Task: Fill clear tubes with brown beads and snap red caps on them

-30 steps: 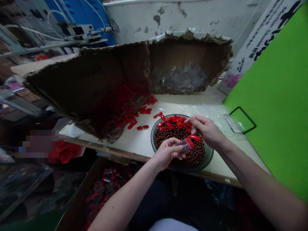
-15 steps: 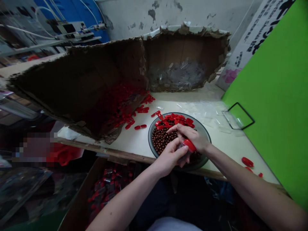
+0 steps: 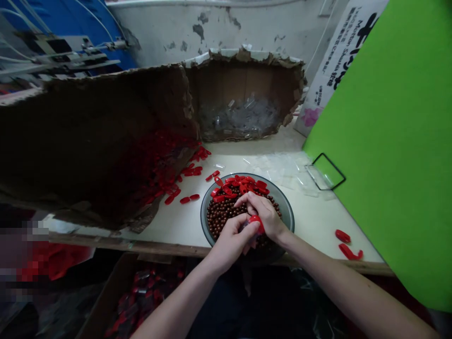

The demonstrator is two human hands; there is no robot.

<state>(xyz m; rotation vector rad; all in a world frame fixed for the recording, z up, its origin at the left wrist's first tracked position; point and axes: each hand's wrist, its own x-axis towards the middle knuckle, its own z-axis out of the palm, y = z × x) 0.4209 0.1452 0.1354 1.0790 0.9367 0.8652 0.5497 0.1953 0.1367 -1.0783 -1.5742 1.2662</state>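
Fingers [image 3: 249, 200] of our right hand [image 3: 264, 219] bend down over a red piece [image 3: 256, 224], and our left hand [image 3: 230, 242] closes around it from the near side. Both hands are nearly shut and hold the piece between them. Something pale and clear, perhaps a plastic sleeve [image 3: 248, 237], shows just below it, but our fingers hide most of it, so we cannot tell how the two fit together.

Our hands are over the near part of a grey bowl [image 3: 289, 216] filled with brown beads [image 3: 219, 217], with more red pieces [image 3: 240, 186] heaped on the far side. Loose pieces [image 3: 189, 199] lie on the table [image 3: 169, 222] to the left of the bowl, and others [image 3: 343, 236] lie to the right, near a green board [image 3: 384, 141]. A torn carton [image 3: 243, 80] at the far side holds clear sleeves [image 3: 240, 117]; a larger carton [image 3: 88, 141] at left holds red pieces.
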